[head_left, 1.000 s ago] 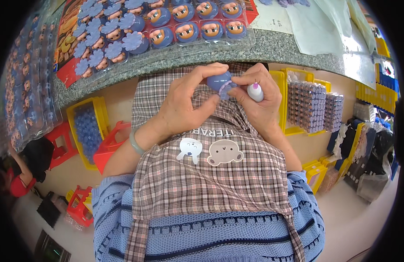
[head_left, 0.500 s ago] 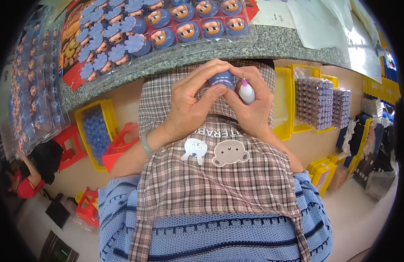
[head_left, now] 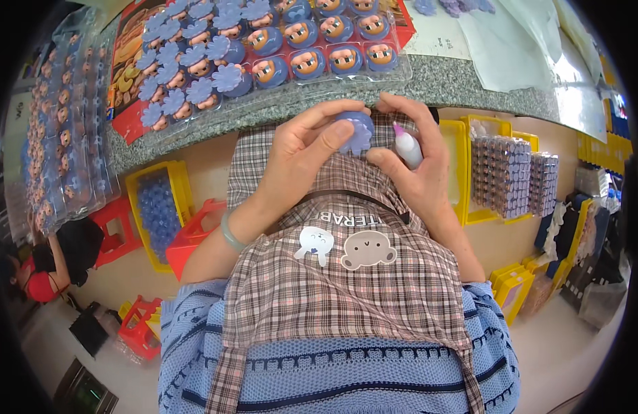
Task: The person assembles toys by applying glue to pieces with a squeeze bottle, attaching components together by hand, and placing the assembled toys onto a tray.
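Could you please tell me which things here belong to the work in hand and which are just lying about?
Work in hand:
scalloped blue piece, in the left hand
white purple-tipped bottle, in the right hand
blue-hooded doll figures, seemingly

Apparently just about:
red stools
pale sheet

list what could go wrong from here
The blue piece could slip, as only the left hand holds it. The white bottle might shift or drip, since the right hand has thumb and forefinger spread. The clear tray, near the front edge of the counter, might get bumped.
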The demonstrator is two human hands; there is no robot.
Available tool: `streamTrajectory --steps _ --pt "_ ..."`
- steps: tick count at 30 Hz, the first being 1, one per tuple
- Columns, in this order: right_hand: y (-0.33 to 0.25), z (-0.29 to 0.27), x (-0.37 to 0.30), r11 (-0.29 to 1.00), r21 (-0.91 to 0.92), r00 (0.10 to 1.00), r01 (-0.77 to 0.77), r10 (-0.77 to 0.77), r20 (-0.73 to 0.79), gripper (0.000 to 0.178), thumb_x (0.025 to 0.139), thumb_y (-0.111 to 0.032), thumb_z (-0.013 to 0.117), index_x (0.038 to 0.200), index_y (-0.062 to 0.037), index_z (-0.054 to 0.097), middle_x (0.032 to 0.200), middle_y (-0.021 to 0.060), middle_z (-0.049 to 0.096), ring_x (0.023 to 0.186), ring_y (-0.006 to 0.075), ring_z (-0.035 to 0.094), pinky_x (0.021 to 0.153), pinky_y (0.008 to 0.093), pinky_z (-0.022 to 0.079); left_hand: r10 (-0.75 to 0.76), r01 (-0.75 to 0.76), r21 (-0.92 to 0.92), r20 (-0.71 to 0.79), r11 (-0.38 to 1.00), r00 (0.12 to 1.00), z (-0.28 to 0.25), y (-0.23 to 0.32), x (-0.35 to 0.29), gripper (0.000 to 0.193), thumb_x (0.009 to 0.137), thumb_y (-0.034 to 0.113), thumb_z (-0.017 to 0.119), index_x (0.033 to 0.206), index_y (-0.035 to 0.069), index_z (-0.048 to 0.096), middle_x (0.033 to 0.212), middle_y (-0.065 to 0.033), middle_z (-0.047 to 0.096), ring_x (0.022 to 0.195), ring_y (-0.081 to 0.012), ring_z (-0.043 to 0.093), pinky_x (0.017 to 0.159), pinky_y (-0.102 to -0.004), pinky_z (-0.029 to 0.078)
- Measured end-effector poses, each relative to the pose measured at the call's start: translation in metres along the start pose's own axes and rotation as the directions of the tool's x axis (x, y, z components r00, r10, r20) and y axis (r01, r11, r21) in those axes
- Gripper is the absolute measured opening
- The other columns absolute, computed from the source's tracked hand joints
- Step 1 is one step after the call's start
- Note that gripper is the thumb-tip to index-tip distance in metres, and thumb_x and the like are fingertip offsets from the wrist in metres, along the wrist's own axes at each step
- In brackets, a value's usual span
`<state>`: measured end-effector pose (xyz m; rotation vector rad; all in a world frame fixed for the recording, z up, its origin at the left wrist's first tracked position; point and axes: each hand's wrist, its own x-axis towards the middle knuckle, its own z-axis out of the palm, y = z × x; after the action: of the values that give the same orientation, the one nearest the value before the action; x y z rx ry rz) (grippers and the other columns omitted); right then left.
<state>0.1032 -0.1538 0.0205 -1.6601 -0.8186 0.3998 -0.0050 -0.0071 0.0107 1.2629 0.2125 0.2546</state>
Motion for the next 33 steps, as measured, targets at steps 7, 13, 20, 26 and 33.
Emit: streamTrajectory --steps 7,13,20,26,33 --pt "0.013 0.001 0.003 0.826 -0.196 0.842 0.528 -0.48 0.245 0.062 0.064 -0.005 0.08 0.122 -0.0043 0.057 0.124 0.0155 0.058 0.109 0.029 0.059 0.087 0.0366 0.051 -0.262 0.26 -0.232 0.021 0.937 0.965 -0.002 0.006 0.004 0.043 0.1 0.029 0.048 0.133 0.003 0.047 0.116 -0.0101 0.061 0.104 -0.0156 0.06 0.085 -0.0308 0.053" --pt "0.015 -0.005 0.008 0.916 -0.059 0.912 0.396 -0.386 0.138 0.063 0.065 -0.004 0.079 0.123 -0.004 0.055 0.124 0.0161 0.056 0.112 0.0305 0.057 0.087 0.0374 0.052 -0.083 0.109 -0.274 0.104 0.956 0.991 0.005 0.005 0.001 0.049 0.096 0.015 0.054 0.14 0.002 0.036 0.119 -0.012 0.059 0.111 -0.0186 0.058 0.087 -0.0322 0.054" --pt "0.017 -0.003 0.007 0.886 -0.081 0.889 0.456 -0.449 0.094 0.067 0.064 -0.009 0.081 0.125 -0.0036 0.053 0.121 0.016 0.056 0.108 0.0315 0.058 0.084 0.0369 0.053 0.061 -0.039 -0.195 0.107 0.98 0.992 0.011 0.003 0.0 0.059 0.089 0.001 0.062 0.14 -0.001 0.033 0.125 -0.0154 0.056 0.116 -0.023 0.056 0.092 -0.0339 0.053" --pt "0.011 0.004 0.004 0.864 -0.105 0.869 0.492 -0.494 0.005 0.066 0.067 -0.019 0.083 0.125 -0.0024 0.053 0.116 0.0163 0.055 0.103 0.0283 0.059 0.08 0.0348 0.054 0.157 -0.174 0.095 0.163 0.98 0.974 0.002 0.002 -0.001 0.056 0.089 0.007 0.063 0.138 -0.004 0.036 0.125 -0.0181 0.056 0.112 -0.0228 0.059 0.093 -0.033 0.052" --pt "0.015 0.006 -0.001 0.895 -0.099 0.898 0.436 -0.439 -0.019 0.068 0.068 -0.026 0.082 0.125 -0.0022 0.053 0.116 0.0161 0.054 0.101 0.026 0.059 0.076 0.0323 0.055 0.141 -0.151 0.1 0.099 0.983 0.985 0.008 0.0 -0.002 0.053 0.088 0.008 0.065 0.135 -0.004 0.042 0.122 -0.0181 0.059 0.109 -0.0216 0.061 0.091 -0.0317 0.052"
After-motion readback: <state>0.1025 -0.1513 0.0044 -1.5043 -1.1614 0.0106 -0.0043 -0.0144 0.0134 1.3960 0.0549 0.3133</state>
